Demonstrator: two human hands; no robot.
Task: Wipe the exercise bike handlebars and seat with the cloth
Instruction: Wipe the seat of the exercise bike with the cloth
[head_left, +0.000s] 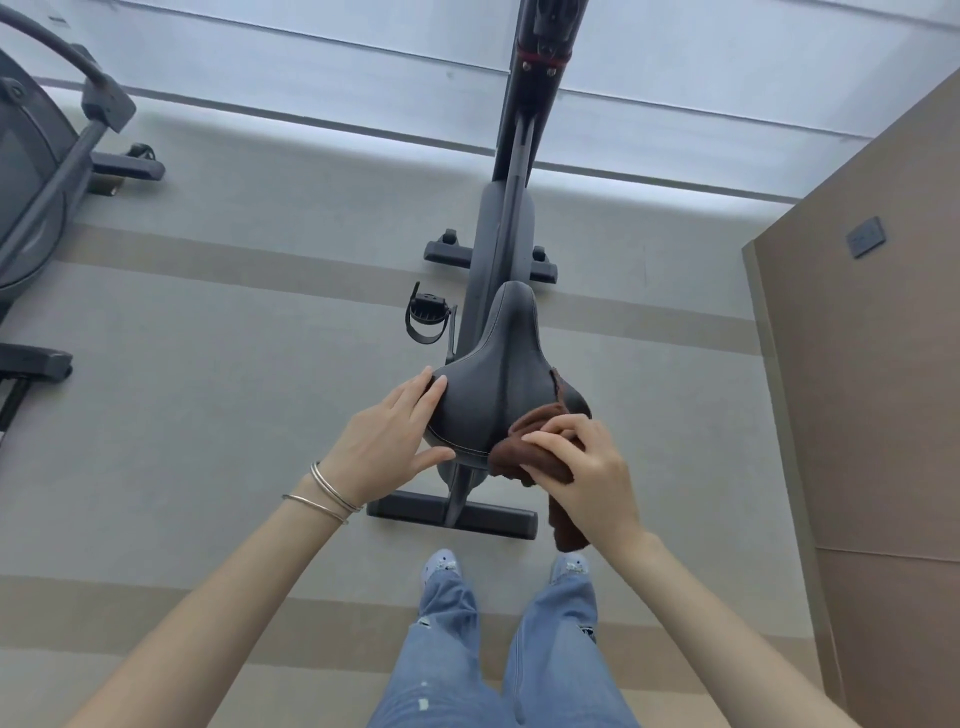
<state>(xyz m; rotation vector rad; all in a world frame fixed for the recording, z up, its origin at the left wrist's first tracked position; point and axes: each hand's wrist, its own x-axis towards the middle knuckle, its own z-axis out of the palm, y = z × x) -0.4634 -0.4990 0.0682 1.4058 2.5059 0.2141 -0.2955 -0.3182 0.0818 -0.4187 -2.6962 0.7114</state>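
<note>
The exercise bike's black seat is right below me, its narrow nose pointing away toward the frame post. My left hand rests flat against the seat's rear left edge, fingers spread and holding nothing. My right hand is shut on a brown cloth, pressing it on the seat's rear right corner. Part of the cloth hangs down below my wrist. The handlebars are out of view beyond the top edge.
A second exercise machine stands at the left. A tan wall or panel rises close on the right. The bike's rear foot bar lies on the grey floor just ahead of my shoes.
</note>
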